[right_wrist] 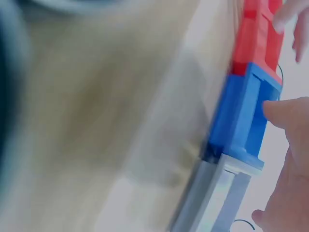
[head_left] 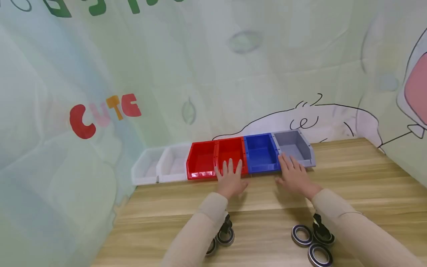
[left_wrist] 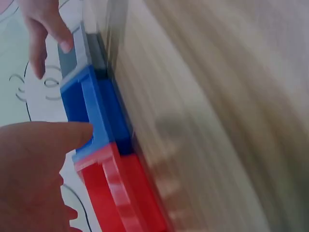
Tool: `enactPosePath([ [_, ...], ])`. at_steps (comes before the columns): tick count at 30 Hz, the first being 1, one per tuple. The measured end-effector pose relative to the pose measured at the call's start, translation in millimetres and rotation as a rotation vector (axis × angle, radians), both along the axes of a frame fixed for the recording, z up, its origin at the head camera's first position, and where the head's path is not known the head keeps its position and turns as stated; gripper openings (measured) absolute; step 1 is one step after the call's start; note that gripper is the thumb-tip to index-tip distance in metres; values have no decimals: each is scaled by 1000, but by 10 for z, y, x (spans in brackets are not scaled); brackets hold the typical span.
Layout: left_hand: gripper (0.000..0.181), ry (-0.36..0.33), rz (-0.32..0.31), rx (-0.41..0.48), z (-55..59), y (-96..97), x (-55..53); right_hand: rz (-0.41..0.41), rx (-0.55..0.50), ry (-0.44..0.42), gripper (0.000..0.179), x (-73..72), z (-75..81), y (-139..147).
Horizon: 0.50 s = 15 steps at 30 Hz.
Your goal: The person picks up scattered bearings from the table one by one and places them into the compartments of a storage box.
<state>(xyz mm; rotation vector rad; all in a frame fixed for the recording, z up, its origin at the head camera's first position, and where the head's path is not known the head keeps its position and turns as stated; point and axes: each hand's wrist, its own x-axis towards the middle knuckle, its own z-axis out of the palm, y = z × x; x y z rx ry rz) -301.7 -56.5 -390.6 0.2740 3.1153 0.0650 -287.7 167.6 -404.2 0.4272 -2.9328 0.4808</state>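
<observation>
A row of plastic storage bins stands at the back of the table. My left hand [head_left: 231,181] reaches over the front of the right-hand red bin [head_left: 241,142], its fingers spread and nothing in its grasp. At the front corner between the blue bin [head_left: 261,150] and the grey bin [head_left: 291,142] is my right hand [head_left: 295,177], fingers extended and holding nothing. In the left wrist view the left thumb [left_wrist: 77,134] overlaps the blue bin's front edge. The right thumb [right_wrist: 277,113] appears beside the blue bin in the right wrist view.
Left of my hands are another red bin [head_left: 201,157] and two whitish translucent bins [head_left: 173,163]. Ball bearings lie under my forearms: a few by the left sleeve [head_left: 225,237], others, including a bearing [head_left: 294,234], by the right. A printed cloth [head_left: 200,81] hangs behind the wooden table [head_left: 160,218].
</observation>
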Motion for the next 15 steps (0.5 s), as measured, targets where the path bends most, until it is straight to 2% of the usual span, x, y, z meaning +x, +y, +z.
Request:
enactPosePath([
  [4, 97, -15, 41, -10, 76, -199, -215, -24, 23, -23, 86, -226, 50, 69],
  [8, 105, -6, 41, -34, 107, -418, -392, -39, 48, -21, 94, -371, 37, 126],
  [15, 104, 45, 0, -139, 28, -752, -500, -25, 112, 32, 98, -502, 21, -10],
])
